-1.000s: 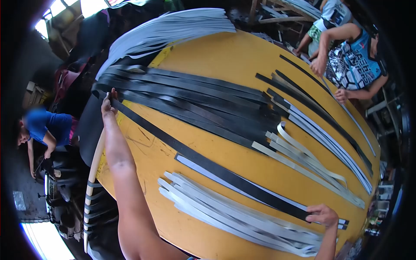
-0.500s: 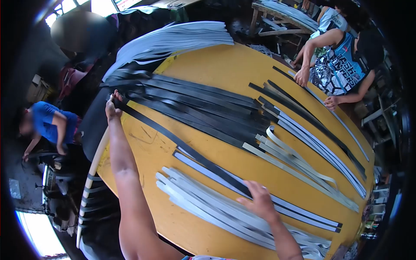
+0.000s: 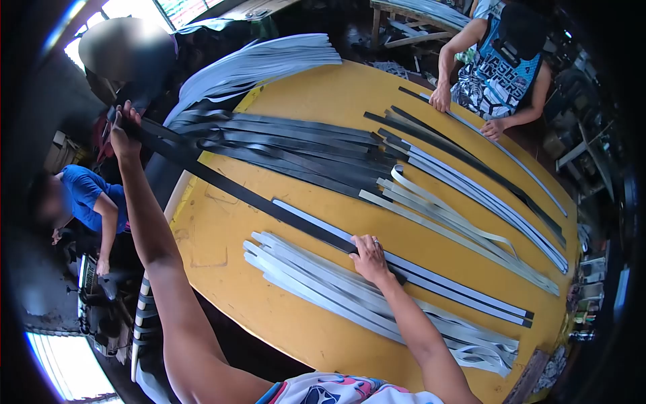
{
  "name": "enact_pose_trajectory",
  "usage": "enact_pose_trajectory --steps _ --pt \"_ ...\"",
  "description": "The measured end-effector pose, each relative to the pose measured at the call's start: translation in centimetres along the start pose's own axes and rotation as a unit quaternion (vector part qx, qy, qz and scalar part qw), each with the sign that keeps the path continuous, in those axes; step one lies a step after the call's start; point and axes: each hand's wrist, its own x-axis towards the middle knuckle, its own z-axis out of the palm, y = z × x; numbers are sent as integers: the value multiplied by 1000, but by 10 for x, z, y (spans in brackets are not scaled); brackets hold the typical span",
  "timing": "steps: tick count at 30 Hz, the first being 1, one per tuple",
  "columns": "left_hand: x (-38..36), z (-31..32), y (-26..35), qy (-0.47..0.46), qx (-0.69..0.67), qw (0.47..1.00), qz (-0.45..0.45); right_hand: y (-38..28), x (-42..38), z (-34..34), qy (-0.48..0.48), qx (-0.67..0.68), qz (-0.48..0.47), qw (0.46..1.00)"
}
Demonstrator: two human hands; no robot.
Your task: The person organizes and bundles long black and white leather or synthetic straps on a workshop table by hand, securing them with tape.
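A long black strip (image 3: 252,196) runs diagonally over the yellow table, pulled straight between my hands. My left hand (image 3: 126,128), stretched far out past the table's left end, is closed around the strip's upper part. My right hand (image 3: 370,259), a ring on one finger, has its fingers closed over the lower part, against the table. Under and beside the strip lie white strips with black ends (image 3: 457,289). Below my right hand is a bundle of pale grey strips (image 3: 323,289).
On the yellow table (image 3: 222,229) lie a pile of black strips (image 3: 296,145), cream strips (image 3: 437,232) and a white bundle (image 3: 269,64). A co-worker (image 3: 498,74) handles a thin strip at the far side. Another person in blue (image 3: 94,195) is at the left.
My left hand has moved up and left with the black strip, which now lies straighter. My right hand has come down onto the strip, slightly left. The whole view has shifted somewhat.
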Motion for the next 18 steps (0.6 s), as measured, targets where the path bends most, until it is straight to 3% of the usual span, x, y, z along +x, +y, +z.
enact_pose_trajectory --steps 2,3,5,6,8,10,11,12,16,17,18 --pt "-3 33 30 85 35 995 39 1 2 1 12 -6 -21 1000" --pt "6 25 48 80 36 995 41 -1 5 0 17 -3 -20 1000" --pt "46 -16 76 -204 -53 977 -23 2 2 -10 67 66 -21 995" --pt "54 -8 92 -301 -11 953 -22 -1 -1 -26 75 92 -30 992" --pt "56 4 136 -404 12 914 -29 -22 -16 -76 59 148 -2 987" --pt "62 0 172 -158 112 980 51 -30 -51 -126 63 153 -12 986" --pt "61 -2 185 -26 165 983 77 -33 -73 -149 57 163 -35 984" --pt "57 -6 190 23 193 978 82 -32 -103 -173 36 172 -29 984" --pt "-5 -18 164 32 321 942 94 -35 -245 -263 -58 167 55 983" --pt "-35 -20 151 18 391 914 110 -37 -279 -280 -87 180 124 972" --pt "-71 -21 131 -19 506 849 149 -32 -317 -291 -106 168 186 962"
